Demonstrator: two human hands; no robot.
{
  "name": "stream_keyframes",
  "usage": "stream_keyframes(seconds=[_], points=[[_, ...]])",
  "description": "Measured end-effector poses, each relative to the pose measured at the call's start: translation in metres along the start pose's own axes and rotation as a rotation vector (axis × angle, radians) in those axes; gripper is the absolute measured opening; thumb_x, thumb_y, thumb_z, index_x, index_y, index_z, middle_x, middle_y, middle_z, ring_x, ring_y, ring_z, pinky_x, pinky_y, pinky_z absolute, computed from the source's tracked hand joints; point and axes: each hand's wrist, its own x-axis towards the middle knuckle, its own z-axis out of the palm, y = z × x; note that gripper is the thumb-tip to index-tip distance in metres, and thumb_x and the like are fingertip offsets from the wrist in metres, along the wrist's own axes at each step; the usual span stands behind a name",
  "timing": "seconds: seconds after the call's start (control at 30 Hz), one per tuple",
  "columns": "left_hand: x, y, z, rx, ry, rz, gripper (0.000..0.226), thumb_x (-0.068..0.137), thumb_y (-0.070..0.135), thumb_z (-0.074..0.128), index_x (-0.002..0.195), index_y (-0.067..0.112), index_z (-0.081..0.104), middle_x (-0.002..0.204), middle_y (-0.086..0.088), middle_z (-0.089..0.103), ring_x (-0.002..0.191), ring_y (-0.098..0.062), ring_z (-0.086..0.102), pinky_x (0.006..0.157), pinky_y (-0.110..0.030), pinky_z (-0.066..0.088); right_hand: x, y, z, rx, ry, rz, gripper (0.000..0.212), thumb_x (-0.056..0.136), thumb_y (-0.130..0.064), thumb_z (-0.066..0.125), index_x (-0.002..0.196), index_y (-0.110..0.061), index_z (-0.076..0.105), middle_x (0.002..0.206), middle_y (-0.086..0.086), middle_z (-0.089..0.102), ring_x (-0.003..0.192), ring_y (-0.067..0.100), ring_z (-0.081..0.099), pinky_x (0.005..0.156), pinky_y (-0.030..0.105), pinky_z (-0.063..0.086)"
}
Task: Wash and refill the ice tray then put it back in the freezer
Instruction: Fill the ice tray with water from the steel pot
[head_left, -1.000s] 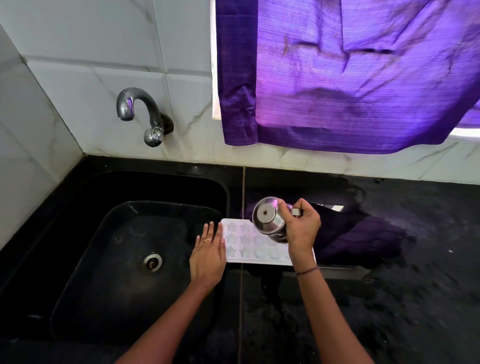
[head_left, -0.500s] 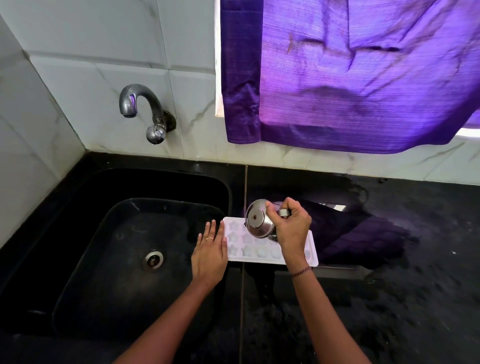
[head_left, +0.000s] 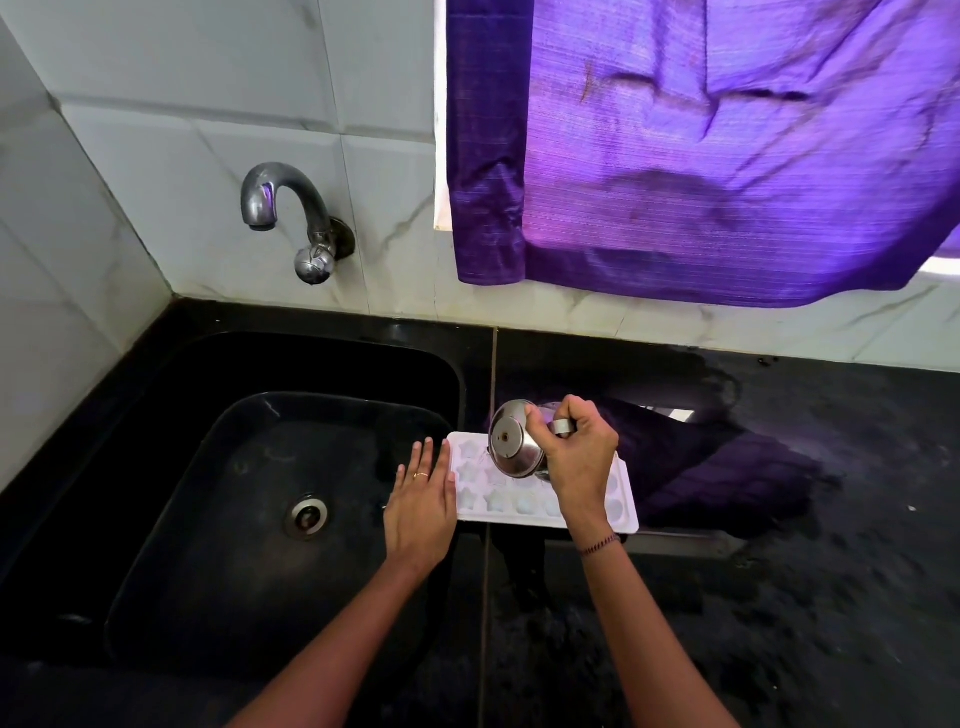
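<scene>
A white ice tray (head_left: 501, 501) with star-shaped and round cells lies flat on the black counter just right of the sink. My right hand (head_left: 579, 457) grips a small steel cup (head_left: 514, 447) by its handle and tips it on its side over the tray's left cells, its base facing me. My left hand (head_left: 422, 501) rests flat with fingers together against the tray's left end, at the sink's edge. Part of the tray is hidden under my right hand and the cup.
The black sink (head_left: 218, 519) with its drain (head_left: 306, 515) is on the left, under a steel tap (head_left: 291, 218) on the tiled wall. A purple curtain (head_left: 701, 156) hangs above the wet black counter (head_left: 779, 597).
My right hand has carried the tilted cup leftward along the tray, toward its left end. My left hand has stayed in place.
</scene>
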Motion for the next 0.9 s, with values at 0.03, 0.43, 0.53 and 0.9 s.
stream_keyframes(seconds=[0.03, 0.43, 0.53, 0.9], points=[[0.0, 0.0, 0.0, 0.003, 0.0, 0.0, 0.074, 0.084, 0.044, -0.013, 0.15, 0.02, 0.011, 0.158, -0.001, 0.013, 0.146, -0.012, 0.003, 0.118, -0.03, 0.005, 0.0, 0.0, 0.0, -0.004, 0.001, -0.004, 0.04, 0.075, -0.014, 0.076, 0.057, -0.009, 0.041, 0.057, -0.001, 0.038, 0.057, 0.013, 0.033, 0.051, 0.03, 0.033], [-0.001, -0.001, 0.002, -0.019, 0.013, 0.0, 0.073, 0.086, 0.045, -0.011, 0.149, 0.02, 0.014, 0.157, -0.002, 0.016, 0.146, -0.013, 0.006, 0.119, -0.031, 0.006, 0.002, 0.001, -0.001, 0.055, 0.032, 0.053, 0.045, 0.076, -0.014, 0.076, 0.056, -0.014, 0.035, 0.054, -0.006, 0.034, 0.055, 0.01, 0.03, 0.05, 0.014, 0.029], [-0.001, 0.0, 0.002, -0.023, 0.017, -0.002, 0.073, 0.086, 0.045, -0.011, 0.149, 0.02, 0.015, 0.157, -0.002, 0.016, 0.146, -0.013, 0.006, 0.118, -0.031, 0.006, 0.003, -0.001, -0.003, 0.106, 0.046, 0.089, 0.05, 0.077, -0.014, 0.076, 0.054, -0.018, 0.032, 0.052, -0.008, 0.031, 0.053, 0.007, 0.027, 0.049, 0.015, 0.028], [0.0, 0.0, 0.001, -0.013, 0.005, -0.001, 0.076, 0.083, 0.045, -0.014, 0.15, 0.021, 0.012, 0.158, 0.0, 0.014, 0.146, -0.012, 0.005, 0.119, -0.03, 0.006, -0.008, -0.003, -0.009, 0.129, -0.005, 0.066, 0.051, 0.077, -0.011, 0.076, 0.053, -0.021, 0.032, 0.051, -0.009, 0.032, 0.051, 0.006, 0.029, 0.05, 0.016, 0.03]])
